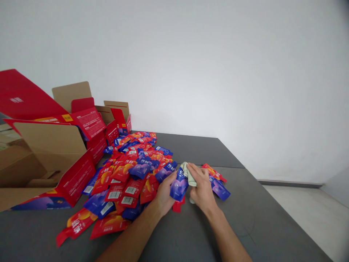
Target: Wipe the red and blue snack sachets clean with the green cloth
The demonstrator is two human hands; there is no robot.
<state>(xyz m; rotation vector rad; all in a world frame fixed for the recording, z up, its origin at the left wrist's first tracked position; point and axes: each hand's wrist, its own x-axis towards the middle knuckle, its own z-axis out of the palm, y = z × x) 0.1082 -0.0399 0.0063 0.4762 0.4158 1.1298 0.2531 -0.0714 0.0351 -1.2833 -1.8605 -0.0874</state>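
My left hand [164,193] is closed around a blue and purple sachet [179,185], holding it upright just above the grey table [245,218]. My right hand [200,185] grips a pale green cloth [188,173] and presses it against the top of that sachet. A large heap of red and blue sachets [131,171] lies to the left of both hands. Two more sachets [218,182] lie just right of my right hand.
Open red cardboard boxes [62,160] with brown insides stand along the table's left side, more behind them [114,120]. A white wall rises behind the table. The table's right edge drops to a pale floor [305,207].
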